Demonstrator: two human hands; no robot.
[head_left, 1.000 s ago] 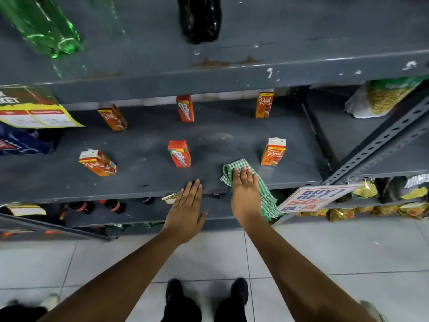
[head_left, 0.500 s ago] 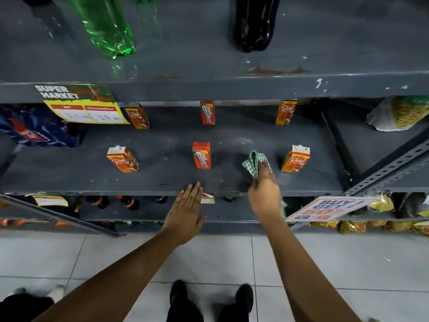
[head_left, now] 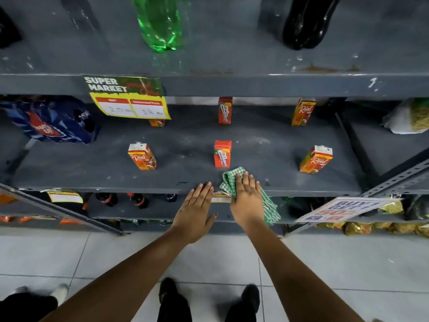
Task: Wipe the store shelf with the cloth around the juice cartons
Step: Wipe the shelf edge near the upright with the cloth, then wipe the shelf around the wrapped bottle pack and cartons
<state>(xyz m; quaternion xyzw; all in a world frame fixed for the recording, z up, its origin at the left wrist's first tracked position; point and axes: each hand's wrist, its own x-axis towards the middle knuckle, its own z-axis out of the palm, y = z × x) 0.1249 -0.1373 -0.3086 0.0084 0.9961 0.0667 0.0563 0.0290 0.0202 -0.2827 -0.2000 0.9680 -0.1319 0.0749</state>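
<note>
The grey store shelf (head_left: 185, 175) carries several small orange juice cartons in two rows. The front row has a left carton (head_left: 142, 157), a middle carton (head_left: 222, 154) and a right carton (head_left: 316, 160). My right hand (head_left: 246, 198) lies flat on a green checked cloth (head_left: 232, 177), pressing it on the shelf's front edge just below the middle carton; the cloth's tail hangs over the edge. My left hand (head_left: 196, 211) rests beside it, palm down, fingers together, fingertips on the shelf lip, holding nothing.
The upper shelf holds a green bottle (head_left: 160, 22) and a dark bottle (head_left: 306, 19). A supermarket price sign (head_left: 128, 97) hangs at the left, a blue packet (head_left: 51, 122) beyond it. A slanted metal brace (head_left: 394, 180) and offer sign (head_left: 336, 209) stand at right. Bottles sit below.
My right hand drew the cloth back from between the middle and right cartons to the shelf's front edge, and leftward under the middle carton. The left hand kept its place.
</note>
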